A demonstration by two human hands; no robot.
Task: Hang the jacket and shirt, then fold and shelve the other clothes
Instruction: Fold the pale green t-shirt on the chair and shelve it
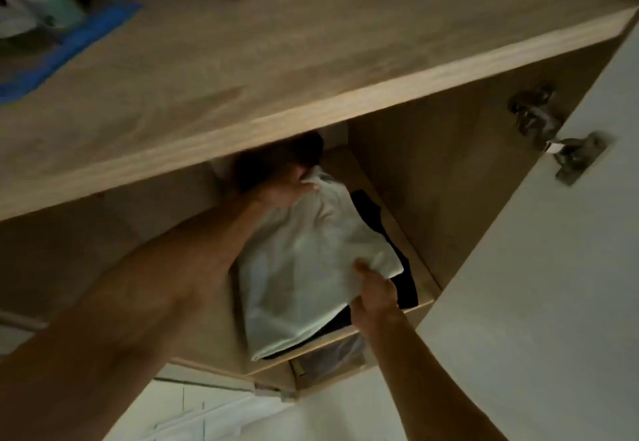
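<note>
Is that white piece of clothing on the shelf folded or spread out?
Folded. The white garment lies as a compact rectangle with layered edges atop dark clothes on the shelf.

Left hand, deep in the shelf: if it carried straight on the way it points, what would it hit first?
Most likely the dark bundle just ahead of the left hand, which holds the far end of the folded white garment. The back wall lies beyond, but depth is murky.
</note>
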